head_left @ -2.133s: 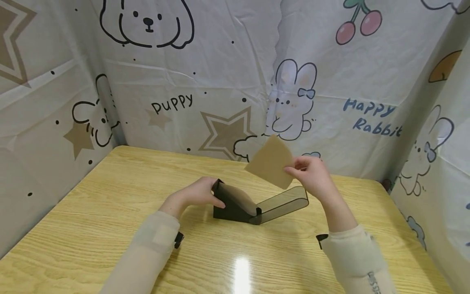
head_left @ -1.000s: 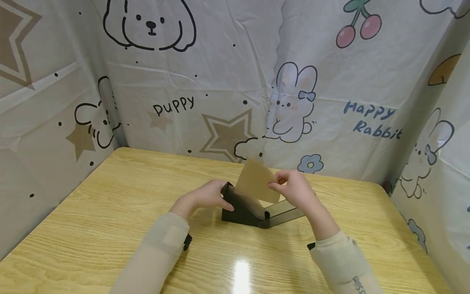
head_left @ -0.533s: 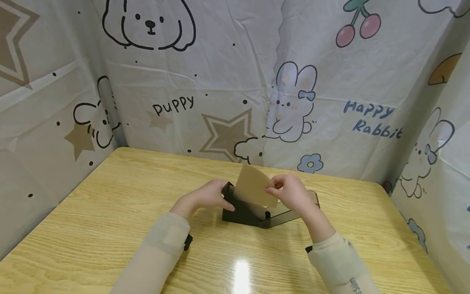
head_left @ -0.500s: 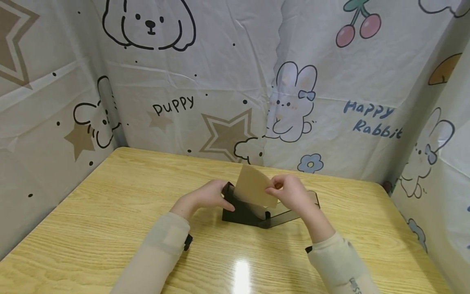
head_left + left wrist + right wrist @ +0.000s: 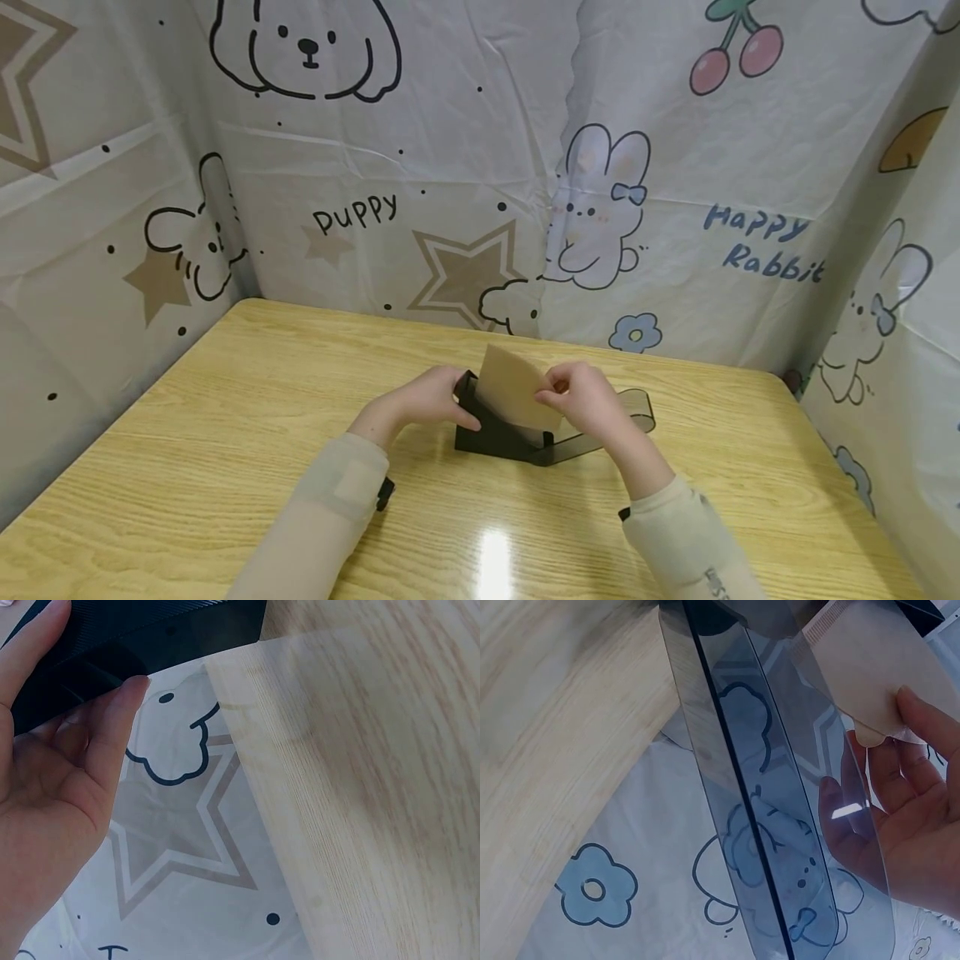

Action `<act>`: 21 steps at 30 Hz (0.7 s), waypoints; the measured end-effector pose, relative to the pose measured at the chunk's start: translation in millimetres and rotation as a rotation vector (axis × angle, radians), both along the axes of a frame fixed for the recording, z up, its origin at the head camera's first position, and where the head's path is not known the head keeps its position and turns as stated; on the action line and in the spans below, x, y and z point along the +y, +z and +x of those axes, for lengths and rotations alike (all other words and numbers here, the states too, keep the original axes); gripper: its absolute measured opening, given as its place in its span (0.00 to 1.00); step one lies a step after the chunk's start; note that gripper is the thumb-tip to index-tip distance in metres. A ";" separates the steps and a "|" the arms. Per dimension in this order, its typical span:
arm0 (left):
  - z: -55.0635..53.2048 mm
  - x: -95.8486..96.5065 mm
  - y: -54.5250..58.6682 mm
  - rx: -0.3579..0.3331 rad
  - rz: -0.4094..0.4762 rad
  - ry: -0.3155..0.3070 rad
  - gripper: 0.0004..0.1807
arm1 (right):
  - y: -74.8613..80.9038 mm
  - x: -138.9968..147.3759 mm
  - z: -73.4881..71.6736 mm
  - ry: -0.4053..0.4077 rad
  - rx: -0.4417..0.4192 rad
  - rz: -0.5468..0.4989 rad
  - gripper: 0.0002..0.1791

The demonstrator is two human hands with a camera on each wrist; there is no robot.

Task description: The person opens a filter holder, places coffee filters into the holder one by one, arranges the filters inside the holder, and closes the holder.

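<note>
A black wedge-shaped holder stands on the table, its smoky see-through lid swung out to the right. My left hand grips the holder's back end, thumb on the near side. In the left wrist view the fingers lie against the dark box. My right hand pinches a brown coffee filter paper by its right edge. The paper's lower part sits inside the holder's opening; its upper corner sticks up. In the right wrist view the filter's crimped edge shows behind the clear lid.
The light wood table runs under everything. A printed cloth hangs behind and at both sides, close to the table's back edge. The lid reaches out beneath and beyond my right wrist.
My right hand has carried the filter paper left and down, from above the lid into the holder's opening. The left hand and holder shifted slightly right at first, then stayed nearly still.
</note>
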State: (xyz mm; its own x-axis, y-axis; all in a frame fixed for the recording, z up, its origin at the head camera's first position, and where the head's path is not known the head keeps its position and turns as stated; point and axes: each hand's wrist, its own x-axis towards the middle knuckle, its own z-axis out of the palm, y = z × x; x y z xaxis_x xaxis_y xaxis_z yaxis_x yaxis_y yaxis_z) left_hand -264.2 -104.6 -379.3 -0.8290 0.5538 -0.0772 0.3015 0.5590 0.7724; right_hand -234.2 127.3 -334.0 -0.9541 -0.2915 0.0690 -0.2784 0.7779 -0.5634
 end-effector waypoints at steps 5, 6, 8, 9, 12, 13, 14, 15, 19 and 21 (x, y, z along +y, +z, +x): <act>-0.5 0.0 0.6 0.001 -0.005 0.001 0.14 | -2.4 -3.0 -0.2 0.004 0.002 0.006 0.09; -0.6 0.0 0.7 0.002 -0.005 0.000 0.14 | -3.0 -3.8 -0.2 0.005 0.002 0.006 0.09; -1.0 0.0 0.9 0.002 -0.007 0.002 0.14 | -4.4 -4.9 -0.3 0.008 0.000 0.009 0.09; -1.1 0.0 1.0 0.001 -0.008 0.003 0.14 | -4.9 -5.5 -0.1 0.009 -0.003 0.010 0.09; -1.0 -0.1 1.0 -0.006 -0.008 0.005 0.15 | -6.7 -6.8 -0.1 0.016 0.001 0.011 0.09; -1.0 0.0 1.0 -0.008 -0.008 0.005 0.15 | -7.3 -7.1 -0.1 0.017 -0.001 0.010 0.09; -1.0 0.0 1.0 -0.011 -0.008 0.004 0.16 | -7.8 -7.5 -0.2 0.018 0.000 0.010 0.09; -1.0 0.0 0.9 -0.010 -0.006 0.001 0.16 | -8.6 -7.6 -0.2 0.020 0.000 0.009 0.09; -2.0 -0.4 0.6 -0.003 -0.002 -0.008 0.17 | -12.8 -9.8 -1.3 0.017 0.002 0.018 0.09; -2.6 -0.6 0.8 -0.003 0.001 -0.011 0.17 | -15.4 -11.6 -1.4 0.015 0.004 0.024 0.11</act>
State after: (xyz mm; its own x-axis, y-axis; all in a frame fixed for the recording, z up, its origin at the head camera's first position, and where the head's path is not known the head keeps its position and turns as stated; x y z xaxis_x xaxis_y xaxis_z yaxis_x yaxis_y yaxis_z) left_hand -266.8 -105.1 -378.5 -0.8225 0.5633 -0.0795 0.3053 0.5550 0.7738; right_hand -235.6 115.7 -349.4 -0.9494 -0.3071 0.0659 -0.2923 0.7870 -0.5433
